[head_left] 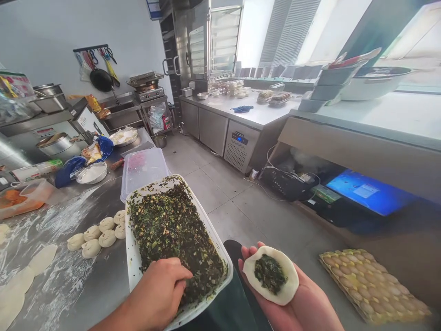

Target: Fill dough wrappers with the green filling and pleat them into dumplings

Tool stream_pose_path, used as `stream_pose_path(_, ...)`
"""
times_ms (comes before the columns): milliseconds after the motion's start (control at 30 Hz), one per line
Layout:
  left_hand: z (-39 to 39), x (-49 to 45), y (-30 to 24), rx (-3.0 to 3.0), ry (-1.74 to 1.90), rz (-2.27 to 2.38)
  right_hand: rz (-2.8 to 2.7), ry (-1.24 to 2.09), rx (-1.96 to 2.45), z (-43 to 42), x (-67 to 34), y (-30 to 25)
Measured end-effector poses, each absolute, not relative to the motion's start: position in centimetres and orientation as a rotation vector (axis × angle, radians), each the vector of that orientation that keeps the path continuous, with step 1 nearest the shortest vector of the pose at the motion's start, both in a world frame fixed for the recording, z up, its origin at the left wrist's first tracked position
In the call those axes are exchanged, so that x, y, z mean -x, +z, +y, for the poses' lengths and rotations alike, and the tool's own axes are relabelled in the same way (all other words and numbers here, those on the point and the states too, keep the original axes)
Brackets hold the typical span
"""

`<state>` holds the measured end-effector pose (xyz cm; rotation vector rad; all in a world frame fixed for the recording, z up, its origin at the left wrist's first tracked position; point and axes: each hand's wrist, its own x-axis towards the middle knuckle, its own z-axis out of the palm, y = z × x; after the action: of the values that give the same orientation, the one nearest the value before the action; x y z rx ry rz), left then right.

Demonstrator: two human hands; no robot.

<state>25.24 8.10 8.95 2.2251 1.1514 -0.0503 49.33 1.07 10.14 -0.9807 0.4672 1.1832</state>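
Beneath left hand (161, 285) (curled; contents hidden): tray (133, 266), chopped filling (172, 225). On right hand (305, 296), palm up, fingers loosely spread: dough wrapper (292, 278), filling mound (270, 273); tilting could spill it.

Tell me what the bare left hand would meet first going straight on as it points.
The left hand would likely meet the dark green chopped filling in the white rectangular plastic tub first; it may already be touching it, depth there is unclear.
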Motion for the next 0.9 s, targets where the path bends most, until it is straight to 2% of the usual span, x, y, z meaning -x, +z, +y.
stream_pose_path(267, 9.9, -23.0, 8.3, -1.489, -0.032, 1.217, 0.409, 1.135, 0.981, 2.5, -48.8, 11.0)
stream_pose_path(367, 11.0, -22.1, 8.9, -1.451, 0.037, 1.207, 0.355, 1.215, 0.948, 3.5, -47.9, 11.4)
stream_pose_path(700, 12.0, -21.7, 13.5, -1.671, 0.258, 1.322, 0.328, 1.498, 0.750, 6.2, -42.1, 11.1)
stream_pose_path(900, 7.1, -23.6, 9.7, -2.490, 0.782, 1.344, 0.385, 1.549, 0.594, 6.3, -39.8, 10.6)
